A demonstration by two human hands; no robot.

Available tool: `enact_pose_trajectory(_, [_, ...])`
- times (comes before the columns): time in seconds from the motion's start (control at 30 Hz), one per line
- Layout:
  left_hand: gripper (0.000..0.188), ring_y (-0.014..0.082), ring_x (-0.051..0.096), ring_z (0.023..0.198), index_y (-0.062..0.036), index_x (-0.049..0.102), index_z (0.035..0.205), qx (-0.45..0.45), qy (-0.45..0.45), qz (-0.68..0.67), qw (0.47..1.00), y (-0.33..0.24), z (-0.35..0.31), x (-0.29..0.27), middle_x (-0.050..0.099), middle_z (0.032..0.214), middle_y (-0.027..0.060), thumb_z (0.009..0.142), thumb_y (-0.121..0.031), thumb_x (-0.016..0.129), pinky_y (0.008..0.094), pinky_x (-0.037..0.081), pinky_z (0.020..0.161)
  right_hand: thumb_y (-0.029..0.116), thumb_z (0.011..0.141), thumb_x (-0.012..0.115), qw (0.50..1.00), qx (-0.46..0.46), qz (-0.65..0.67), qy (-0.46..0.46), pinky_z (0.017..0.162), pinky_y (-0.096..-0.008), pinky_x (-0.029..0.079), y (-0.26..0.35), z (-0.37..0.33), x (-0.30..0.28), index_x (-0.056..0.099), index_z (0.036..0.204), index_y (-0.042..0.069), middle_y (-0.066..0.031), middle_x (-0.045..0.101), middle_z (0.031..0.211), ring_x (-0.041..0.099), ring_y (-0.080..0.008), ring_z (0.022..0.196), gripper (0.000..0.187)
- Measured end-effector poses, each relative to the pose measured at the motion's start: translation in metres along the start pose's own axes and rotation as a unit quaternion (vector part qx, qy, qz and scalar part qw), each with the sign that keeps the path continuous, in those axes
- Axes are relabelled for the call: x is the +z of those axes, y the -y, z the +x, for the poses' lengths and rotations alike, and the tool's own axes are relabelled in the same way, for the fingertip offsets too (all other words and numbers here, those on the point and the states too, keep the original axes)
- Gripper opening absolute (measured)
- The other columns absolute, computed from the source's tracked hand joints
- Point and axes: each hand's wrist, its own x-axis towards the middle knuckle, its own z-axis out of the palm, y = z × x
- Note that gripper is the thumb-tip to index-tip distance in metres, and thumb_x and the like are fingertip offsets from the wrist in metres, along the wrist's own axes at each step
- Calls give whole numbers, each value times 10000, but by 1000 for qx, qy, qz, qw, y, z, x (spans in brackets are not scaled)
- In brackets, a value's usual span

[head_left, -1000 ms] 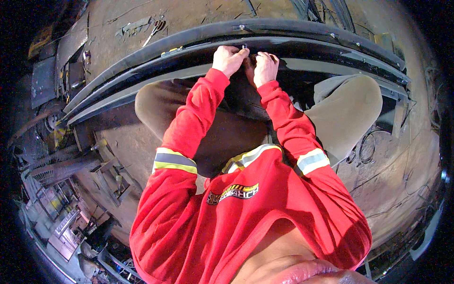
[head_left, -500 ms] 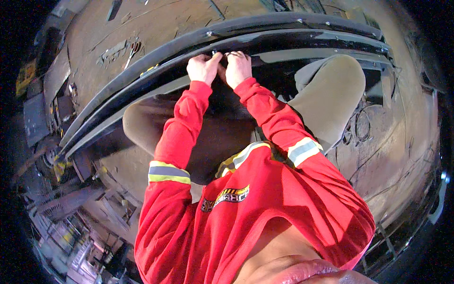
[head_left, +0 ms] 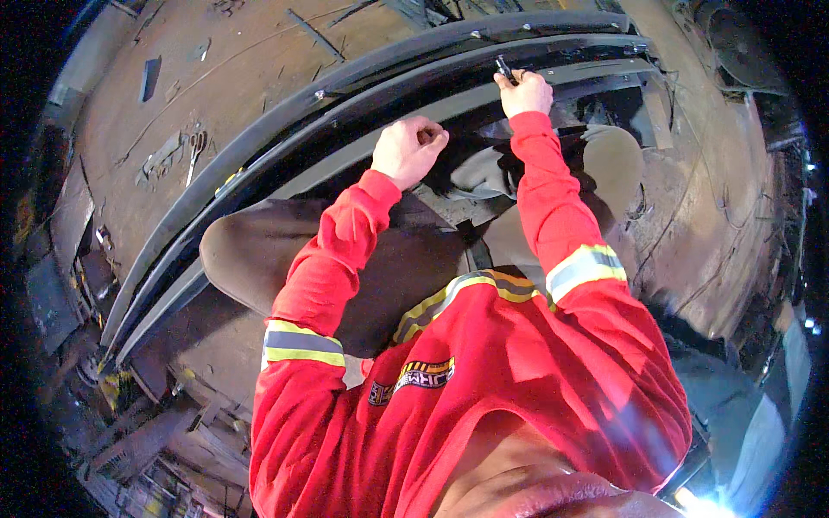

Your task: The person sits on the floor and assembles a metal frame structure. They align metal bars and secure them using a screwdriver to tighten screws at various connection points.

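Observation:
Across my lap lies a long dark metal beam (head_left: 414,57) with raised ribs, looking bowed in this view. Shiny bolt heads (head_left: 320,94) dot its far rib. At the beam's right part, my right hand (head_left: 527,93) pinches a small shiny cylindrical metal piece (head_left: 503,66) over the channel between the ribs; its exact kind is unclear. My left hand (head_left: 406,150) is curled closed above the near rib, apart from the right. Whatever its fingers may hold is hidden.
Beyond the beam, a hand tool with looped handles (head_left: 196,155) lies on the brown floor. A small yellow item (head_left: 229,180) rests on the beam's left part. Metal scraps clutter the left side. A bright light (head_left: 701,505) glares at lower right, near grey-blue cloth (head_left: 734,414).
My hands, together at the beam before, have come apart. The right has moved right and away with the small metal piece; the left has drawn nearer to me. The view has shifted.

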Motion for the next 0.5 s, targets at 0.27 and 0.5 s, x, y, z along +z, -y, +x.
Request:
enact_pose_trajectory(0.27, [250, 266, 641, 667, -47, 677, 822, 14, -18, 4, 1000, -3, -3, -6, 654, 720, 130, 781, -290, 633, 348, 497, 633, 403, 709, 724, 997, -28, -74, -9, 904, -473, 372, -8, 8, 9, 715, 888, 151, -72, 669, 931, 534, -262, 1040, 308])
enact_pose_trajectory(0.5, [256, 305, 641, 704, -45, 677, 821, 16, 5, 16, 1000, 6, 0, 0, 653, 736, 146, 785, -293, 629, 362, 497, 648, 471, 785, 629, 993, -45, 3, 107, 905, -435, 388, -31, 33, 9, 710, 885, 103, -87, 680, 834, 602, -270, 903, 390])
